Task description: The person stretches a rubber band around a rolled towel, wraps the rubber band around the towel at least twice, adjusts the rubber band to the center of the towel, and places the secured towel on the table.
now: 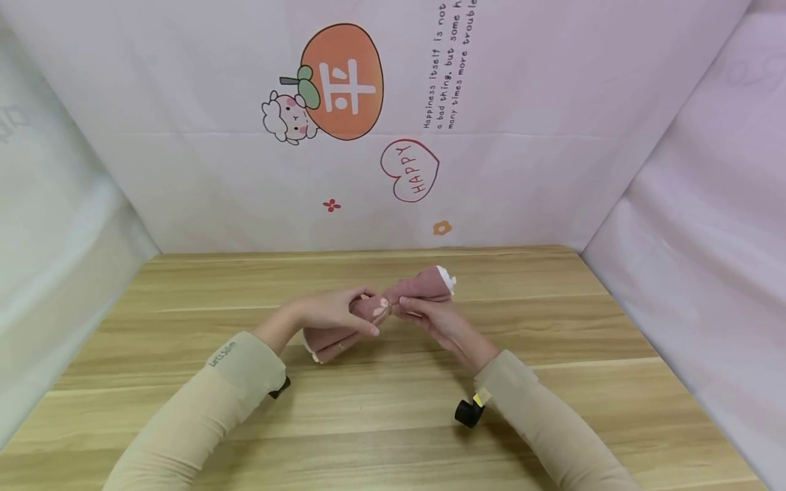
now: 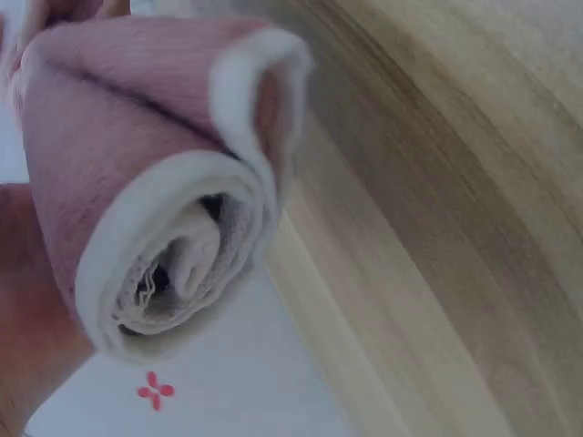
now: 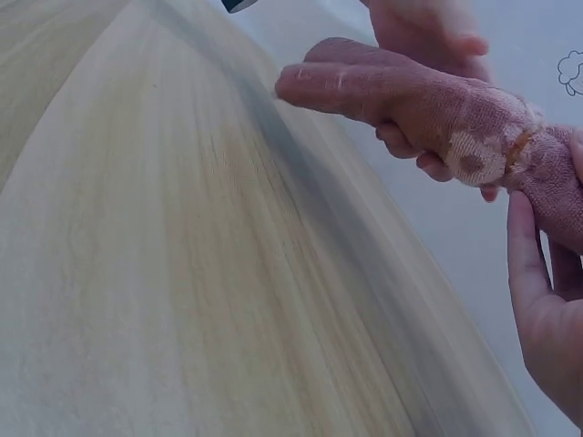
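A rolled dusty-pink towel (image 1: 425,284) with white edges is held between both hands over the wooden table. A thin orange-brown band (image 3: 518,148) cinches it at the middle, beside a pale embroidered patch (image 3: 475,160). My left hand (image 1: 330,311) grips the left half, thumb on the near side and fingers over the far side. Close to the cinched middle, my right hand (image 1: 447,324) holds the other half between thumb and fingers. In the left wrist view, a spiral towel end (image 2: 127,205) with a white hem faces the camera.
The wooden table (image 1: 381,423) runs back to a white printed cloth (image 1: 522,177) hanging behind it. White cloth sides (image 1: 694,273) stand at left and right. A small black camera (image 1: 469,413) hangs below the right cuff.
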`<action>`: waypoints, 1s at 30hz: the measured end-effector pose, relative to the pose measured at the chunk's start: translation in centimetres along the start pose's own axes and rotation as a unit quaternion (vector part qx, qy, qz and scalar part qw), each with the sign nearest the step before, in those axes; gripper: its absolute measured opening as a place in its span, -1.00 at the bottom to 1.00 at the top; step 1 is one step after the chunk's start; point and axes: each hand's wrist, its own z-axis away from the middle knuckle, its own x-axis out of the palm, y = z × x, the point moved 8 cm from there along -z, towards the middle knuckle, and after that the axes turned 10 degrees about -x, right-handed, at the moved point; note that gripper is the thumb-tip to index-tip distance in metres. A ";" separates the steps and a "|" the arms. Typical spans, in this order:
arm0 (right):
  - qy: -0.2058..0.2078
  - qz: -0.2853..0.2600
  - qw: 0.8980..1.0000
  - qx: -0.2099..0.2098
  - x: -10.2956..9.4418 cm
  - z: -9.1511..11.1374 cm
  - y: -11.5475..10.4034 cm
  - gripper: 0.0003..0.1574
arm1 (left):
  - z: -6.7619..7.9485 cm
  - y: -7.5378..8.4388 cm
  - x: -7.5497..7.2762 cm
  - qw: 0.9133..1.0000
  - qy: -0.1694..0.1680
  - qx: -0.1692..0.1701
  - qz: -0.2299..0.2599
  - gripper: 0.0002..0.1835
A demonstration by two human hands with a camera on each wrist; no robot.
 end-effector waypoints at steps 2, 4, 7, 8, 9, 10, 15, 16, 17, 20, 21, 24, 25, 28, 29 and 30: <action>0.012 0.005 1.000 0.008 -0.2 0.1 0.1 -0.57 | -0.1 0.3 0.0 0.999 0.022 0.004 -0.023 -0.22; 0.026 0.007 1.000 0.014 -0.4 0.2 0.2 -0.61 | -0.1 0.6 0.0 0.998 0.035 0.014 -0.040 -0.26; 0.042 0.010 0.999 0.021 -0.7 0.2 0.4 -0.67 | 0.0 0.9 0.1 0.998 0.043 0.024 -0.051 -0.35; 0.047 0.010 0.999 0.022 -0.9 0.2 0.4 -0.69 | 0.0 1.0 0.1 0.997 0.045 0.026 -0.053 -0.36; 0.055 0.009 0.998 0.025 -1.0 0.2 0.5 -0.70 | 0.1 1.2 0.1 0.997 0.048 0.027 -0.056 -0.38; 0.059 0.008 0.998 0.028 -1.1 0.2 0.6 -0.72 | 0.1 1.3 0.2 0.996 0.053 0.030 -0.059 -0.37; 0.068 0.005 0.997 0.039 -1.7 0.3 0.9 -0.73 | 0.2 2.3 0.3 0.990 0.099 0.064 -0.079 -0.30; 0.065 0.008 0.997 0.040 -1.7 0.3 0.9 -0.71 | 0.2 2.6 0.4 0.987 0.107 0.080 -0.092 -0.29; 0.063 0.010 0.997 0.039 -1.8 0.2 0.8 -0.69 | 0.3 2.9 0.4 0.983 0.114 0.094 -0.108 -0.29; 0.051 0.020 0.998 0.033 -1.8 0.2 0.7 -0.62 | 0.6 3.7 0.7 0.966 0.136 0.146 -0.165 -0.37; 0.049 0.022 0.998 0.032 -1.7 0.2 0.6 -0.61 | 0.7 3.9 0.7 0.960 0.142 0.158 -0.181 -0.39; 0.044 0.022 0.998 0.028 -1.7 0.2 0.5 -0.59 | 1.0 4.3 0.8 0.946 0.163 0.180 -0.214 -0.45; 0.045 0.022 0.998 0.028 -1.7 0.2 0.5 -0.59 | 1.0 4.3 0.8 0.943 0.169 0.185 -0.220 -0.47; 0.041 0.020 0.999 0.027 -1.7 0.2 0.4 -0.58 | 1.1 4.5 0.8 0.938 0.177 0.185 -0.233 -0.50; 0.040 0.020 0.999 0.027 -1.6 0.2 0.4 -0.58 | 1.1 4.5 0.8 0.938 0.178 0.183 -0.236 -0.51; 0.037 0.020 0.999 0.026 -1.6 0.2 0.4 -0.58 | 1.1 4.6 0.8 0.938 0.177 0.180 -0.238 -0.52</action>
